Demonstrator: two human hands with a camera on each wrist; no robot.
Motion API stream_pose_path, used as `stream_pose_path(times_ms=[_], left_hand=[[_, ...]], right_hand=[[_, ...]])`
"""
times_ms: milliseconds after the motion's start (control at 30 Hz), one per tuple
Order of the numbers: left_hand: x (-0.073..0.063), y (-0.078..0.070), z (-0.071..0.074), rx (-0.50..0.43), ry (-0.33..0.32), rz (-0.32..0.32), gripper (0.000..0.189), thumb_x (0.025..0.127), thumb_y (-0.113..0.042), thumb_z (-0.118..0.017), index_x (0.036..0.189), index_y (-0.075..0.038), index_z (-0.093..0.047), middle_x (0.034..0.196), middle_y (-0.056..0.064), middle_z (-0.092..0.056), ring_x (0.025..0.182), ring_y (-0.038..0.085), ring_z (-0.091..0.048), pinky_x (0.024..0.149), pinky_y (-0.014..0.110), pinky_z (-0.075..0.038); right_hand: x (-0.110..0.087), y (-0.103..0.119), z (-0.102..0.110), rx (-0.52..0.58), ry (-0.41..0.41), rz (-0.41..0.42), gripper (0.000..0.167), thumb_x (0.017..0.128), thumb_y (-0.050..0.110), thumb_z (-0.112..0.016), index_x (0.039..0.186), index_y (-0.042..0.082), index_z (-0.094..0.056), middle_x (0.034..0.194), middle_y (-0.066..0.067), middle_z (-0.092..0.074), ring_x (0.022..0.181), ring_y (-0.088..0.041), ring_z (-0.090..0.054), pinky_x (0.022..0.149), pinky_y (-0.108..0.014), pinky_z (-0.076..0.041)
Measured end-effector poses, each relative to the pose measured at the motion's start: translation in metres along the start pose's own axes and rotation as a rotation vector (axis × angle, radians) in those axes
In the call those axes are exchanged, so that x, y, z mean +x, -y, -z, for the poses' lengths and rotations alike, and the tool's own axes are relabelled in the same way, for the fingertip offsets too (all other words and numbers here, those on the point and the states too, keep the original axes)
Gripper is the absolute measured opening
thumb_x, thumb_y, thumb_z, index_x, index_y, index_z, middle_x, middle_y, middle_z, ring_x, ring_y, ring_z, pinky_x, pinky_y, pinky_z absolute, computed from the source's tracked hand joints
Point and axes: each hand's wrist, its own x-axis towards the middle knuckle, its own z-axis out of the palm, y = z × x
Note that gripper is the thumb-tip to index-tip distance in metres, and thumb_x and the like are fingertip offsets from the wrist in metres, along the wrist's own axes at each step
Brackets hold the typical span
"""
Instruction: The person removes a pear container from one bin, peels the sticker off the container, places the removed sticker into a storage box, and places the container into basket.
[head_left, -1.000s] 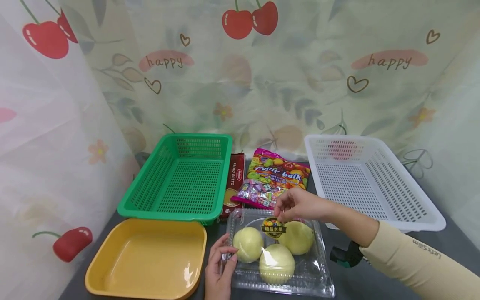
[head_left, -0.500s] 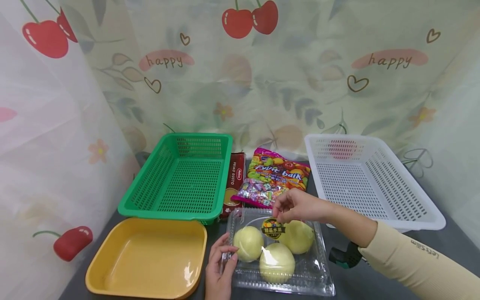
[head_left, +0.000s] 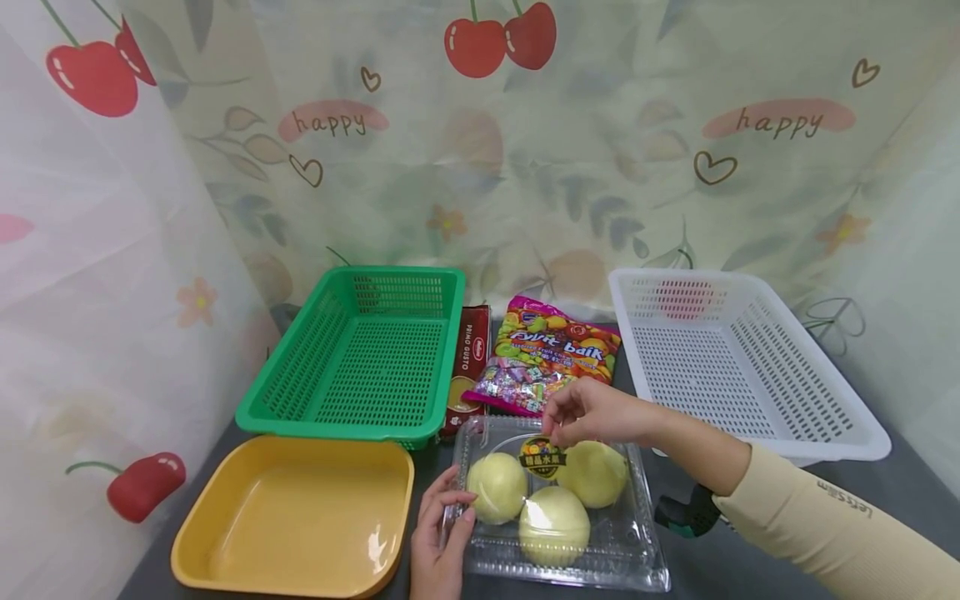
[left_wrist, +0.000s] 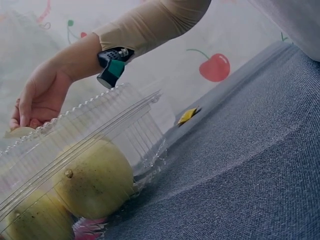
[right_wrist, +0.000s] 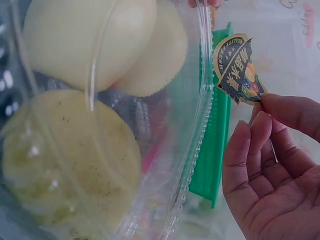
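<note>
A clear plastic fruit box (head_left: 622, 562) with a closed lid holds three pale yellow-green round melons (head_left: 553, 525). The left hand (head_left: 441, 537) rests at the box's left side, fingertips and thumb on the lid's edge; it does not show in the left wrist view. Above the lid's far part, the right hand (head_left: 592, 411) pinches a black-and-gold fruit sticker (right_wrist: 237, 70) between thumb and fingers. In the right wrist view the sticker stands apart from the lid, its printed face showing.
A green basket (head_left: 251, 408) and a yellow basin (head_left: 180, 550) stand left. A white basket (head_left: 862, 433) is on the right. Behind the box lie a fruit candy bag (head_left: 558, 350) and a red package (head_left: 471, 350). A small yellow piece (left_wrist: 188, 116) lies on the dark cloth.
The right hand and its sticker have shifted slightly to the left above the lid. The left hand and the box look unchanged.
</note>
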Motion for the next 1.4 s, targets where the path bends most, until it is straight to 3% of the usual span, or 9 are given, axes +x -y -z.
stream_pose_path(times_ms=[300, 533, 800, 1000, 1133, 1200, 1300, 1400], left_hand=[[-0.003, -0.001, 0.003, 0.030, 0.006, -0.062, 0.015, 0.087, -0.002, -0.057, 0.101, -0.003, -0.062, 0.139, 0.011, -0.047, 0.131, 0.034, -0.038, 0.110, 0.056, -0.026], [-0.004, -0.001, 0.002, 0.095, -0.010, -0.091, 0.019, 0.085, -0.003, -0.060, 0.102, -0.008, -0.065, 0.140, 0.012, -0.046, 0.138, 0.035, -0.027, 0.112, 0.058, -0.016], [-0.005, -0.004, 0.004, 0.128, -0.006, -0.081, 0.018, 0.085, -0.006, -0.061, 0.102, -0.012, -0.065, 0.140, 0.005, -0.047, 0.133, 0.027, -0.037, 0.111, 0.053, -0.024], [-0.005, -0.012, 0.007, 0.133, -0.019, -0.107, 0.017, 0.086, -0.007, -0.062, 0.101, -0.012, -0.066, 0.140, 0.005, -0.047, 0.137, 0.029, -0.030, 0.112, 0.056, -0.019], [-0.006, -0.024, 0.015, 0.151, 0.009, -0.133, 0.016, 0.087, -0.007, -0.060, 0.102, -0.012, -0.065, 0.139, 0.005, -0.048, 0.138, 0.031, -0.026, 0.111, 0.060, -0.016], [-0.007, -0.029, 0.020, 0.157, 0.025, -0.155, 0.017, 0.087, -0.006, -0.060, 0.102, -0.013, -0.065, 0.137, 0.003, -0.050, 0.138, 0.027, -0.028, 0.114, 0.052, -0.017], [-0.007, -0.036, 0.030, 0.174, 0.036, -0.207, 0.020, 0.087, -0.002, -0.059, 0.100, -0.014, -0.065, 0.134, 0.000, -0.052, 0.136, 0.014, -0.032, 0.114, 0.026, -0.021], [-0.004, -0.041, 0.045, 0.182, 0.050, -0.316, 0.021, 0.086, 0.003, -0.057, 0.102, -0.009, -0.065, 0.133, 0.004, -0.054, 0.133, 0.005, -0.036, 0.105, 0.007, -0.021]], right_hand=[[0.000, 0.000, -0.001, 0.003, -0.005, 0.011, 0.011, 0.084, 0.005, -0.060, 0.092, -0.002, -0.063, 0.084, -0.001, -0.061, 0.073, -0.014, -0.055, 0.072, -0.035, -0.053], [0.000, -0.001, -0.001, 0.013, -0.004, 0.025, 0.011, 0.084, 0.004, -0.060, 0.092, -0.003, -0.063, 0.085, -0.002, -0.061, 0.073, -0.014, -0.056, 0.072, -0.034, -0.053], [-0.001, 0.002, -0.001, 0.021, 0.000, 0.039, 0.012, 0.085, 0.006, -0.061, 0.093, -0.003, -0.062, 0.086, -0.003, -0.060, 0.073, -0.014, -0.057, 0.072, -0.033, -0.053], [-0.002, 0.005, 0.000, 0.033, -0.014, 0.045, 0.012, 0.085, 0.005, -0.061, 0.093, -0.004, -0.062, 0.085, -0.003, -0.060, 0.066, -0.011, -0.051, 0.061, -0.024, -0.049], [-0.003, 0.008, 0.001, 0.058, -0.014, 0.043, 0.013, 0.086, 0.004, -0.060, 0.094, -0.006, -0.061, 0.080, -0.002, -0.060, 0.057, -0.008, -0.044, 0.054, -0.021, -0.042], [-0.003, 0.009, 0.001, 0.064, -0.010, 0.045, 0.013, 0.086, 0.004, -0.060, 0.095, -0.006, -0.061, 0.080, -0.002, -0.060, 0.055, -0.006, -0.042, 0.053, -0.021, -0.041], [-0.003, 0.010, 0.001, 0.070, -0.006, 0.045, 0.014, 0.086, 0.005, -0.061, 0.095, -0.006, -0.061, 0.081, -0.002, -0.061, 0.056, -0.006, -0.043, 0.053, -0.020, -0.041], [-0.002, 0.010, 0.000, 0.067, 0.000, 0.039, 0.014, 0.086, 0.006, -0.061, 0.094, -0.005, -0.061, 0.081, -0.002, -0.061, 0.058, -0.007, -0.045, 0.054, -0.020, -0.041]])
